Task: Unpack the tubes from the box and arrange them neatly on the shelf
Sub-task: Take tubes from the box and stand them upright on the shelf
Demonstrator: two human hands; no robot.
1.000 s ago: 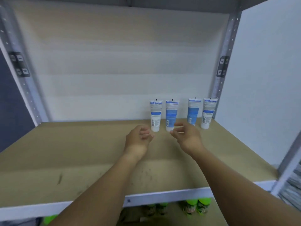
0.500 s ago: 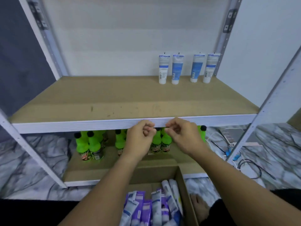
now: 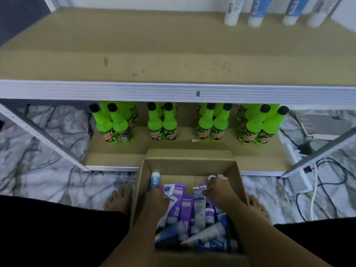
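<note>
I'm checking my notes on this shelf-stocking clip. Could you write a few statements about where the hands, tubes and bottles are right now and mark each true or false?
1. Both hands, left and right, reach into the open cardboard box. True.
2. The box is empty. False: purple and blue tubes fill it.
3. Four white and blue tubes stand on the upper tan shelf board. True.
4. The green bottles with black caps stand on the upper shelf. False: they stand on the lower shelf.

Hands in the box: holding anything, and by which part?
Left hand grips a blue-and-white tube by its lower body, cap end up. Right hand is closing on the crimped end of a white tube; a firm grip cannot be told.
</note>
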